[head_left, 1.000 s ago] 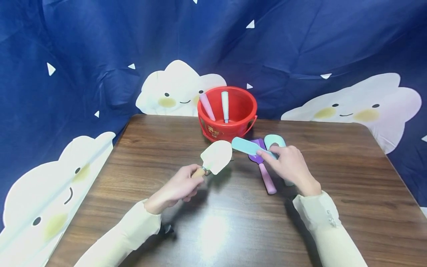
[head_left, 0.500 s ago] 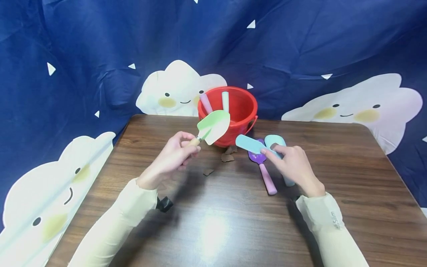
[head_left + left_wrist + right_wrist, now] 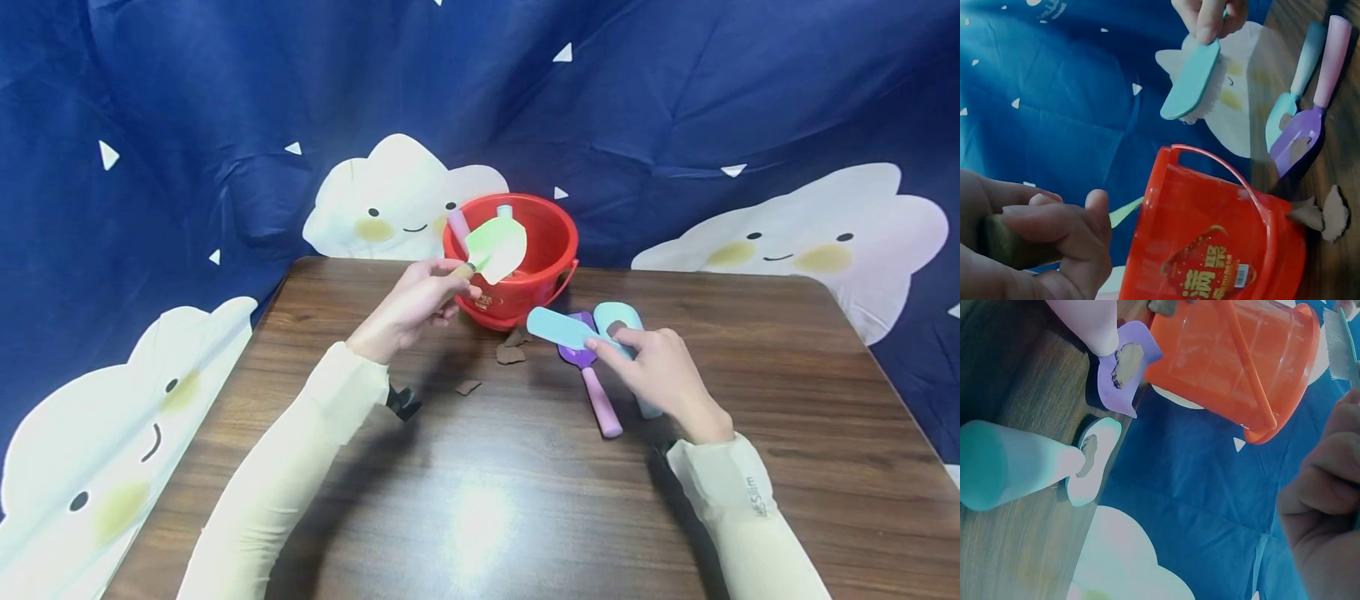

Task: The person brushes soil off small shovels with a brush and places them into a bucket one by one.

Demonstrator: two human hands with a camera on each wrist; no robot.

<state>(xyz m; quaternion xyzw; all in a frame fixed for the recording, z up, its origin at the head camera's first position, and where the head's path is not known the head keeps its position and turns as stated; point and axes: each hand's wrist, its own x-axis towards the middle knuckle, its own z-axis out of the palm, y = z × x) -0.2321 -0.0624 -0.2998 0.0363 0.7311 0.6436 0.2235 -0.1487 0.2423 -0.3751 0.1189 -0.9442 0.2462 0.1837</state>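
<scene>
My left hand (image 3: 416,304) grips the wooden handle of a green trowel (image 3: 498,247), whose blade is at the near side of the red bucket (image 3: 517,300), over its opening in the head view. A pink handle (image 3: 458,225) and a pale blue one (image 3: 505,212) stand inside the bucket. My right hand (image 3: 667,375) holds a light blue brush (image 3: 558,327), bristles showing in the left wrist view, above a purple shovel (image 3: 577,356) with a pink handle. A light blue shovel (image 3: 617,314) lies beside it; both blades carry brown pieces.
Several brown pieces (image 3: 511,355) lie on the wooden table (image 3: 480,467) in front of the bucket, one small piece (image 3: 468,387) farther left. A dark blue cloth (image 3: 637,108) with white clouds hangs behind the table.
My left hand has moved the trowel up and away from me, from over the table to the bucket, uncovering brown pieces. My right hand with the brush has shifted only slightly.
</scene>
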